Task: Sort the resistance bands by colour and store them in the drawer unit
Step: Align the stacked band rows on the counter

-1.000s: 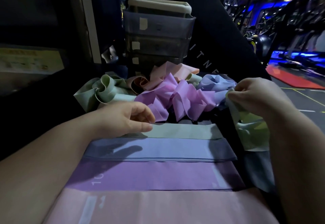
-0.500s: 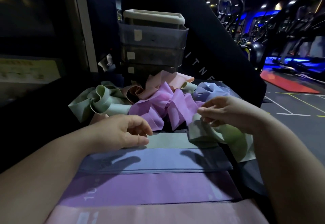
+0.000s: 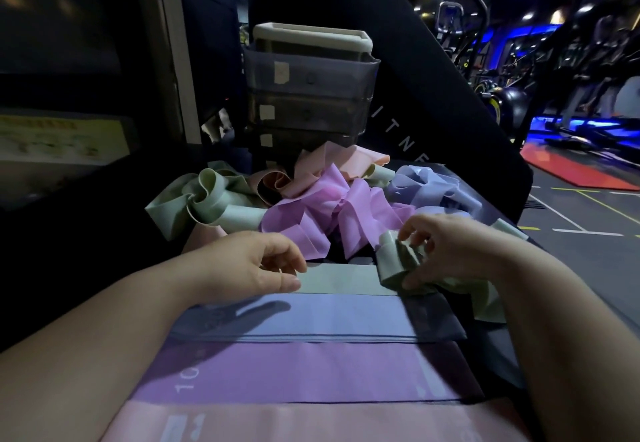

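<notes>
Hands are being kept apart, each closed on something green. The left hand is being used to pin the left end of the flat green band with thumb and curled fingers, probably so that the strip is not being pulled out of line. The crumpled green band is being pinched by the right hand against the right end of that same strip, colour being matched to colour.

All drawers of the drawer unit are being left closed, so storing is judged not yet begun. Directly in front of the drawer unit, the unsorted heap of green, pink, purple and blue loops is being kept within reach on the desk. Farther from the drawer unit, four flattened rows are being built side by side: green nearest the unit, then the blue band, the purple band and the pink band farthest from it. One row per colour is being used, apparently so that each stack can be lifted into its own drawer. Smoothing the crumpled loop is judged the step in hand.
</notes>
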The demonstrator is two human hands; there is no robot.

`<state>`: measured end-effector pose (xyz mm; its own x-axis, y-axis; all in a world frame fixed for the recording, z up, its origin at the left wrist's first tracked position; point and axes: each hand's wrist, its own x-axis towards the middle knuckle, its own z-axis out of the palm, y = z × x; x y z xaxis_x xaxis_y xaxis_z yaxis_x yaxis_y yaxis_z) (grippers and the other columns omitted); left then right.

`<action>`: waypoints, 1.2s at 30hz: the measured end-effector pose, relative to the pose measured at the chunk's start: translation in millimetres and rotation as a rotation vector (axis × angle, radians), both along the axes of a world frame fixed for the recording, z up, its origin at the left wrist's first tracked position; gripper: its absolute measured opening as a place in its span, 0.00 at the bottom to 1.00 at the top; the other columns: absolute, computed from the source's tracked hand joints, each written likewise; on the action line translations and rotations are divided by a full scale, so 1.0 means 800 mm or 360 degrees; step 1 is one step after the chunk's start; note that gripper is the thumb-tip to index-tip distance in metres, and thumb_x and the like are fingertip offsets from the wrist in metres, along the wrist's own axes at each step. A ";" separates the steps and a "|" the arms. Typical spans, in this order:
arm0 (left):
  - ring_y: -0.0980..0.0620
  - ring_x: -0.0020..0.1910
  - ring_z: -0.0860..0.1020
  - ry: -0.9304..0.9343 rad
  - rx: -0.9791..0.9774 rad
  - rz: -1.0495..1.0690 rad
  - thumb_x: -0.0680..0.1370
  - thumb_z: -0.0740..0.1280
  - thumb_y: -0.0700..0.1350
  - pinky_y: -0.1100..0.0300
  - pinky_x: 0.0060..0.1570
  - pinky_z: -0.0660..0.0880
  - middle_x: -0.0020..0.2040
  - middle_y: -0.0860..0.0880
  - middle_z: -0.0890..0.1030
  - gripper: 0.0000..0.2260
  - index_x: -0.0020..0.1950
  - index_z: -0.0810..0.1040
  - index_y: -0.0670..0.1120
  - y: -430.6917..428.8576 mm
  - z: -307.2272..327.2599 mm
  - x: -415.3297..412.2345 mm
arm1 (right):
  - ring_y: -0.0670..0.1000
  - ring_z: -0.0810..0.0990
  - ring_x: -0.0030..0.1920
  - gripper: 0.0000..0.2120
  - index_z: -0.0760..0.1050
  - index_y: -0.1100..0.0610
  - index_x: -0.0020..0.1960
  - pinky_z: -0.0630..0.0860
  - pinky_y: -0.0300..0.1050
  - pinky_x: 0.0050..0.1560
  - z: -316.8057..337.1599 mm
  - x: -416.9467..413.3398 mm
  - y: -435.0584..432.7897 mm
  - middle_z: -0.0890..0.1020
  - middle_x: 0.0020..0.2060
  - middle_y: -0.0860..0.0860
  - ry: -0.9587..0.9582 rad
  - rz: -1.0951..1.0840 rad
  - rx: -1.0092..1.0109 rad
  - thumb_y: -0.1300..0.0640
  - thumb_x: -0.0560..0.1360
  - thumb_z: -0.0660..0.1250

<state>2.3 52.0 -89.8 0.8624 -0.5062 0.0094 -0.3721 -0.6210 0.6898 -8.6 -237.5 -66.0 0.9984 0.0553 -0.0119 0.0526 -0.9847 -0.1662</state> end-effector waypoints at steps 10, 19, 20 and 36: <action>0.53 0.48 0.80 0.0012 -0.0008 0.0000 0.73 0.73 0.47 0.62 0.51 0.75 0.45 0.54 0.83 0.06 0.48 0.81 0.55 -0.001 0.001 -0.002 | 0.47 0.76 0.35 0.11 0.78 0.51 0.36 0.70 0.43 0.36 0.010 -0.002 0.004 0.80 0.32 0.48 -0.0559 -0.0094 0.0445 0.45 0.69 0.72; 0.63 0.43 0.79 0.0222 -0.0553 -0.0125 0.70 0.75 0.49 0.71 0.44 0.72 0.42 0.56 0.84 0.09 0.48 0.82 0.51 -0.010 0.014 -0.005 | 0.45 0.73 0.23 0.08 0.75 0.55 0.39 0.70 0.37 0.23 0.035 -0.020 0.034 0.75 0.25 0.43 -0.1072 0.0147 0.1544 0.58 0.76 0.69; 0.63 0.44 0.80 0.0264 -0.0646 -0.0148 0.70 0.75 0.51 0.72 0.43 0.72 0.43 0.56 0.84 0.12 0.51 0.81 0.50 -0.011 0.016 -0.006 | 0.46 0.73 0.23 0.08 0.75 0.55 0.39 0.71 0.37 0.24 0.035 -0.023 0.042 0.76 0.25 0.43 -0.1014 0.0218 0.1573 0.60 0.76 0.69; 0.58 0.33 0.77 0.0315 -0.0963 0.0066 0.75 0.67 0.38 0.68 0.32 0.73 0.33 0.52 0.80 0.04 0.48 0.78 0.45 -0.009 0.026 -0.008 | 0.43 0.78 0.38 0.15 0.77 0.44 0.50 0.72 0.36 0.39 0.019 -0.026 0.045 0.79 0.45 0.42 -0.0220 0.0536 0.0723 0.49 0.66 0.78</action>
<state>-4.0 44.7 -69.4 0.8959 -0.4271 0.1218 -0.1857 -0.1110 0.9763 -29.6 -201.5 -50.7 0.9156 0.3391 0.2162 0.4015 -0.7415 -0.5376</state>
